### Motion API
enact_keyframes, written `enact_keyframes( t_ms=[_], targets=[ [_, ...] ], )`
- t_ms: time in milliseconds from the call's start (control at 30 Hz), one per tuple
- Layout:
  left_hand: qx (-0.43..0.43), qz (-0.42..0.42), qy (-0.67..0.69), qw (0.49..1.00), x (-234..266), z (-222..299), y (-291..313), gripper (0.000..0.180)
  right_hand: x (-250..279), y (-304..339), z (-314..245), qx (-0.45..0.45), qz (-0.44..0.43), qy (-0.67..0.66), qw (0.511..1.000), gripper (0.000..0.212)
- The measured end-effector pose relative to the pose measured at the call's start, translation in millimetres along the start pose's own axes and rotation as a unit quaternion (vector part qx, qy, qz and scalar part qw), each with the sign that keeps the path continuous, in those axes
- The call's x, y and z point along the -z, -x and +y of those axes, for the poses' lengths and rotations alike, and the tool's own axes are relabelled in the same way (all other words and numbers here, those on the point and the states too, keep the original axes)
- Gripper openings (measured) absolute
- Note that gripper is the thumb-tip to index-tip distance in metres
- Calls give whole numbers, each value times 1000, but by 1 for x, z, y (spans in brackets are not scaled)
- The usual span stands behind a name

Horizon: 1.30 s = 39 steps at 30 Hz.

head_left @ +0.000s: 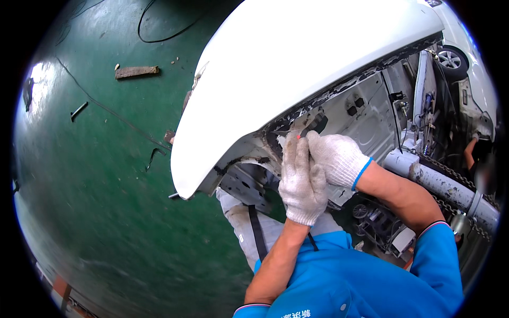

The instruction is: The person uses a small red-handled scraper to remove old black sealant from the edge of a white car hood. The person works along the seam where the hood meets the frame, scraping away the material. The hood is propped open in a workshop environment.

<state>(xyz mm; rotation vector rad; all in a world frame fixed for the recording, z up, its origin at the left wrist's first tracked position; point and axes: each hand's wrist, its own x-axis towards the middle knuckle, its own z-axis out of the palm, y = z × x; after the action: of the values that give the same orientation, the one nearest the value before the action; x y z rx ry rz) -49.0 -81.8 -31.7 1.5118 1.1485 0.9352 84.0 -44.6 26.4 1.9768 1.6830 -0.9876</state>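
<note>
Beside the white panel [297,69], the left hand [303,183] lies straight-fingered; the right hand [336,159] curls, its hold unclear; light, even pressure seems best.

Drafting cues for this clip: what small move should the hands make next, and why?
Probably ease the left gloved hand slightly back from the ragged, flaking seam along the white car body panel. Its extended fingers reach close to that rough edge, and the right gloved hand crowds alongside, so a snag seems possible. Actual contact is unclear.
</note>
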Motion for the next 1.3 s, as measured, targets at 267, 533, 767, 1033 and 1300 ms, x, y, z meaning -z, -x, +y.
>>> enact_keyframes(
  t_ms=[267,533,767,1033,1300],
  targets=[
    [-19,-10,-37,999,-1,1,2,52,-10,1,4,-10,-10,-55,998,31],
    [-13,-19,-30,999,9,-12,-7,57,-9,-7,-7,23,52,-65,996,30],
    [13,-22,-10,1000,7,-4,-7,55,2,-6,-8,-11,-19,-22,1000,29],
    [30,-15,2,999,12,-5,7,50,-10,4,-9,-13,-21,1,1000,27],
    [20,-12,-14,1000,9,-1,14,55,-9,7,-7,-23,-32,-30,999,29]
  ],
)
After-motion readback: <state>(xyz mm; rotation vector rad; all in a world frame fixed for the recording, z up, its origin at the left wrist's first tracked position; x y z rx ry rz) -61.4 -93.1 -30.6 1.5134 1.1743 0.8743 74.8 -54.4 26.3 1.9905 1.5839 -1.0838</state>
